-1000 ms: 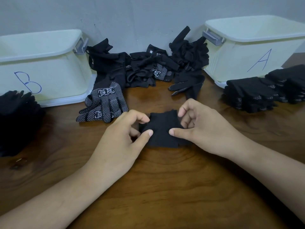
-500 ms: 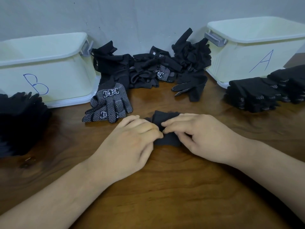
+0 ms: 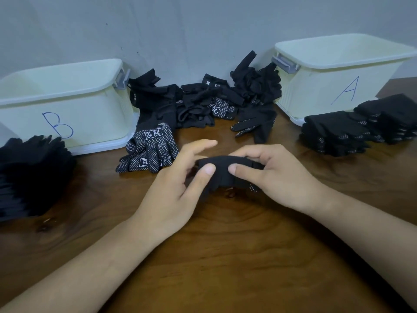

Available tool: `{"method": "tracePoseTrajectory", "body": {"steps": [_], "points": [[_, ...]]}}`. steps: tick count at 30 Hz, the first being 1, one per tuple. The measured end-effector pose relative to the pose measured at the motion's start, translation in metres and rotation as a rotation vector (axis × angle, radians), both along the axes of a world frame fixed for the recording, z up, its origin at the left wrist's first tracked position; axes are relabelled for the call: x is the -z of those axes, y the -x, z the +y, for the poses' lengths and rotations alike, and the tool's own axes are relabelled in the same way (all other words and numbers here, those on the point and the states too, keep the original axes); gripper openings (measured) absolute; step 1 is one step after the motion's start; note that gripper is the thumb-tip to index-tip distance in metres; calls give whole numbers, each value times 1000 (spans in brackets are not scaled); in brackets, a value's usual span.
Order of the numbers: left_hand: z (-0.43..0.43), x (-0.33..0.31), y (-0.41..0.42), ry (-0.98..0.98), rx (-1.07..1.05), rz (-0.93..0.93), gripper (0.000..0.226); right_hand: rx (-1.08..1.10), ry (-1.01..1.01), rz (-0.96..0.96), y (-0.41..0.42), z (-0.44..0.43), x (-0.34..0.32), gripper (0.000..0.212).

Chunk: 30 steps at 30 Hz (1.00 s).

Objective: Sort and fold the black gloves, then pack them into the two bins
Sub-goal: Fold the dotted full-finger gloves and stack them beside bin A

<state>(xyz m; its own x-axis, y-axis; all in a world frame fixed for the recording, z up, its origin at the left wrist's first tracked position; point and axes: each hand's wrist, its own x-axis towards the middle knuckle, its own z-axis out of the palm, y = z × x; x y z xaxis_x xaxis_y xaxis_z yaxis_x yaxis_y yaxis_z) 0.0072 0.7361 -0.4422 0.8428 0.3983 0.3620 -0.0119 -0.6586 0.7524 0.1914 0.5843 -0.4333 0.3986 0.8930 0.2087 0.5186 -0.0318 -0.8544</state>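
Resting on the bare wooden tabletop (image 3: 225, 272), both forearms reach in from the near edge and meet at the middle. The left hand (image 3: 178, 193) is spread fairly wide: its thumb presses flat on the near face of the folded glove (image 3: 222, 175), while its fingers stretch out loosely straight past the glove's far side, blurred, so I cannot tell whether they touch it. The right hand (image 3: 275, 177) grips the glove's right end, thumb on the near face and fingers curled over the top. The folded glove is bowed upward between the two hands, over the middle of the tabletop.

Just beyond the left hand, a dotted glove (image 3: 151, 150) lies flat, white grip dots and square logos facing up. At the far left sits a left stack (image 3: 29, 177) of black gloves, and on the right side a right stack (image 3: 336, 132) of folded ones, with more folded gloves just behind it.

Farther back, bin B (image 3: 94, 123) stands on the left and bin A (image 3: 316, 91) on the right. Between them an unsorted pile (image 3: 198, 105) of black gloves lies against the grey wall (image 3: 180, 30).
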Motion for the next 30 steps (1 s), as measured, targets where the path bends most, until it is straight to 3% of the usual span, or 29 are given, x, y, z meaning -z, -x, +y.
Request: {"method": "tracePoseTrajectory", "body": {"steps": [4,9,13,16,23,27,30], "points": [[0,-3,3,-59,167,112,32,-46,-27,245,-7,-2,-9,20],[-9,-8,-7,209,106,41,34,-139,-14,424,-21,-12,-17,46],[-16,-11,-26,238,48,-24,40,-162,-108,552,-36,-22,-19,32],[-33,-10,-52,266,56,-33,46,-46,-159,545,-50,-33,-20,19],[-87,-20,-153,363,-1,-90,40,275,-233,503,-106,-72,-27,20],[-115,-31,-209,406,91,-114,37,478,-414,528,-145,-91,-37,19],[-120,-33,-232,412,125,-124,35,584,-440,487,-169,-100,-35,17]]}}
